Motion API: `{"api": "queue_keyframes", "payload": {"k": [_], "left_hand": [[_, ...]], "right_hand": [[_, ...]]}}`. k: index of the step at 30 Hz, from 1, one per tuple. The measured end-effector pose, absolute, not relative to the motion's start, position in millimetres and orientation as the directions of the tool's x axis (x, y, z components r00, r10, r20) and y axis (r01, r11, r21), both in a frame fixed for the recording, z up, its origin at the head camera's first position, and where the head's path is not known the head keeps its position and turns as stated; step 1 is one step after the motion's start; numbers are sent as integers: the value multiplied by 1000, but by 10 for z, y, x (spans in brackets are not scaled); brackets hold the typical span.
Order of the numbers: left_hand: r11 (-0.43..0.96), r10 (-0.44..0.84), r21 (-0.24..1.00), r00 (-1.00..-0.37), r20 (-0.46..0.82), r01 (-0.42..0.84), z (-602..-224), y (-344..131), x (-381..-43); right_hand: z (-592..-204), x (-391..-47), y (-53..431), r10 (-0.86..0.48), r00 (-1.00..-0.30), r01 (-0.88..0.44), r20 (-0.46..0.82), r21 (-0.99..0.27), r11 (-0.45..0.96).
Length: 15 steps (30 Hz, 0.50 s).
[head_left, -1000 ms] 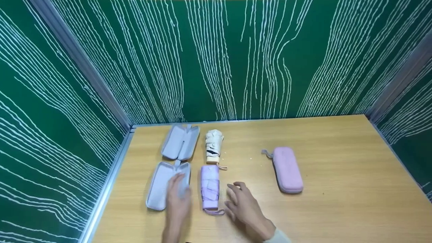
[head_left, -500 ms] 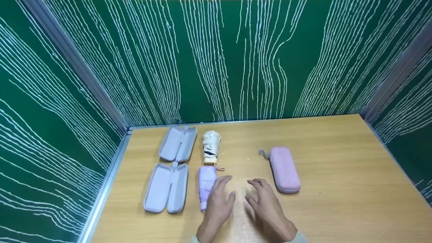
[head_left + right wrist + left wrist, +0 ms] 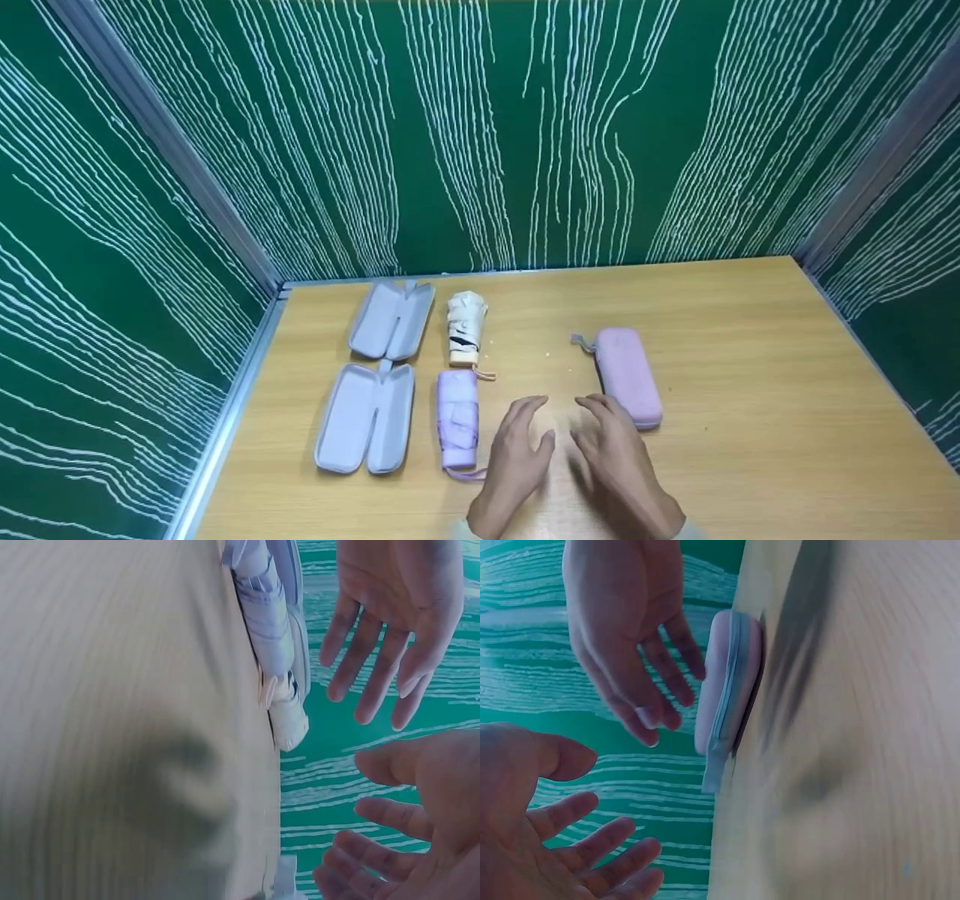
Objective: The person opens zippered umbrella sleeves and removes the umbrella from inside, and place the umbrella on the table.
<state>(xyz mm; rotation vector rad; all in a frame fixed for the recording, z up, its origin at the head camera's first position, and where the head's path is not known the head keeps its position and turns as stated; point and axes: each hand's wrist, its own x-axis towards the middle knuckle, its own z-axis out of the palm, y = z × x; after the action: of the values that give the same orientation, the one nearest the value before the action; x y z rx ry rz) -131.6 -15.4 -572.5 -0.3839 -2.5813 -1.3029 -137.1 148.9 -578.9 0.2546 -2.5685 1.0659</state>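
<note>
My left hand hovers over the table just right of the purple folded umbrella, its fingers loosely bent around nothing. Facing it, my right hand is held palm inward, with fingers relaxed and holding nothing. The right fingertips overlap the near end of the pink zip case in the head view; the left wrist view shows that case closed, its zip along the side. Beyond the purple umbrella lies a cream folded umbrella with a thin wrist loop.
Two grey cases lie unfolded at the left, the nearer case and the farther case nearly end to end. Green panels with white wavy lines stand behind and at both sides of the wooden table.
My left hand has left the nearer grey case and moved right, past the purple umbrella. My right hand has shifted right, toward the pink case. The view has turned slightly.
</note>
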Motion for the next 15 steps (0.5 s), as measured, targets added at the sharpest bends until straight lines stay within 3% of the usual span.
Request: {"api": "queue_keyframes", "payload": {"k": [15], "left_hand": [[591,189,762,-963,189,266,-5825,382,-1376]], "right_hand": [[-5801,-1423,1870,117,-918,-188,378,-678,711]]}}
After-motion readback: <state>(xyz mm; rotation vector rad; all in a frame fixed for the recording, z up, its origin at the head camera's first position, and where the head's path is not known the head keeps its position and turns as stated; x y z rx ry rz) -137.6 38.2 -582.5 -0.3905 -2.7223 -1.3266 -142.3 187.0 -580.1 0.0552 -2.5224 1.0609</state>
